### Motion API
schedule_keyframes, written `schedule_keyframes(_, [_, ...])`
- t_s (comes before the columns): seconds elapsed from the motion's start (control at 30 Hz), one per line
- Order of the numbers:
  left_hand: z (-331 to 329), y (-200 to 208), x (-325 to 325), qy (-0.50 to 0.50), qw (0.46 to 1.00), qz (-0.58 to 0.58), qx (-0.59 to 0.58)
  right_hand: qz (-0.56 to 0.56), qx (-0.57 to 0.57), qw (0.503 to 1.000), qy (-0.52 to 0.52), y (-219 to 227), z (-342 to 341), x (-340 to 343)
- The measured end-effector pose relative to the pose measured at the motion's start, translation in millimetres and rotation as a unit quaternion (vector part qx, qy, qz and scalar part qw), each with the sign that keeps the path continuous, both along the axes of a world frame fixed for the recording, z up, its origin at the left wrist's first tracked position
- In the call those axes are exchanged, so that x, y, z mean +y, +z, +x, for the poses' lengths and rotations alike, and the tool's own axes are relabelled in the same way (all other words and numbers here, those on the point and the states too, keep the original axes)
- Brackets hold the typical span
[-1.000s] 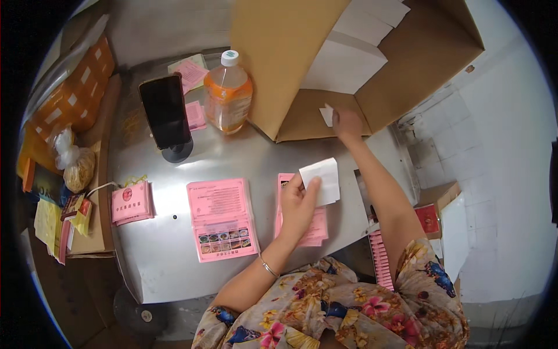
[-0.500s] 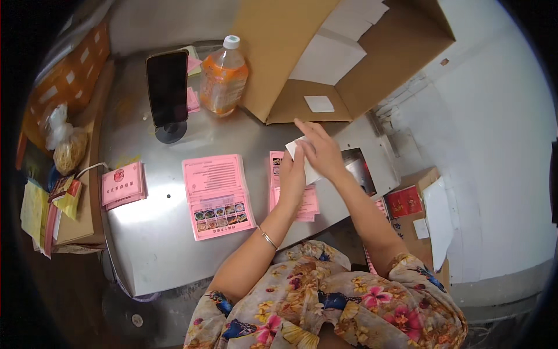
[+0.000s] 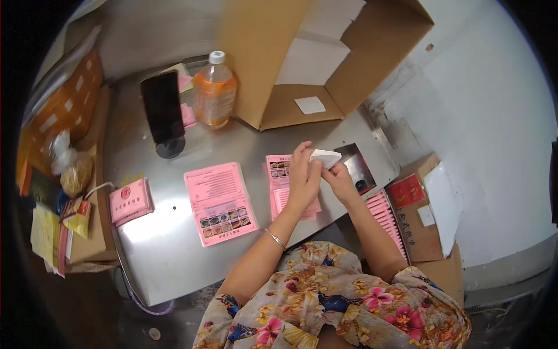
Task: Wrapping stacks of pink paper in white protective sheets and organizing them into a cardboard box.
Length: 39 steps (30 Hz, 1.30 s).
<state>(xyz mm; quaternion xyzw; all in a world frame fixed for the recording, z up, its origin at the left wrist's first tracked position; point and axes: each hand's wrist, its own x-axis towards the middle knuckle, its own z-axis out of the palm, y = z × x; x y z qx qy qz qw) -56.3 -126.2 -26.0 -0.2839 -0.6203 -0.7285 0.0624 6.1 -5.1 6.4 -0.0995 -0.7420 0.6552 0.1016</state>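
Centre-right of frame, our hands: left hand (image 3: 303, 177) and right hand (image 3: 340, 180) both pinch a small folded white paper (image 3: 325, 157).
Below them: pink printed leaflet (image 3: 282, 183) on the grey metal desk (image 3: 168, 250).

bare steel (image 3: 168, 244) left, cardboard box (image 3: 261, 70) ahead

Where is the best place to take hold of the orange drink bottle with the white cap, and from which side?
Grip the orange bottle around its body, below the white cap, where it looks widest. It stands upright, so a sideways grip probably suits it. Come from the near side: the open cardboard box stands close on its right, the black phone on a stand on its left.
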Motion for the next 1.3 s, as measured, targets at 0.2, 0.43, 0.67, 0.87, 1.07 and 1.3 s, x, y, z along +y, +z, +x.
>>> schedule_keyframes(0.2, [8.2,1.8,-5.3,-0.115,0.988,-0.022,-0.104,-0.076,0.053,0.994,-0.054,-33.8,17.1,16.9])
schedule_keyframes(0.43, [28.1,7.5,2.9,-0.174,0.973,-0.061,-0.141,-0.132,0.124,0.983,-0.006,-37.1,27.6,14.1])
schedule_keyframes(0.67, [46.3,13.8,27.4,-0.122,0.977,-0.085,-0.152,-0.182,0.170,0.968,0.008,-38.8,25.6,18.5])
schedule_keyframes(0.87, [58.5,32.0,30.0,-0.127,0.974,-0.070,-0.174,-0.223,0.181,0.958,0.020,-40.7,36.6,31.1])
schedule_keyframes(1.07, [54.3,22.0,35.1,-0.098,0.979,-0.144,-0.104,-0.201,0.160,0.966,-0.006,-45.7,35.5,28.9])
schedule_keyframes(1.3, [50.8,45.9,0.0,-0.068,0.971,-0.228,-0.001,-0.077,0.093,0.989,0.082,-40.0,38.2,53.7])
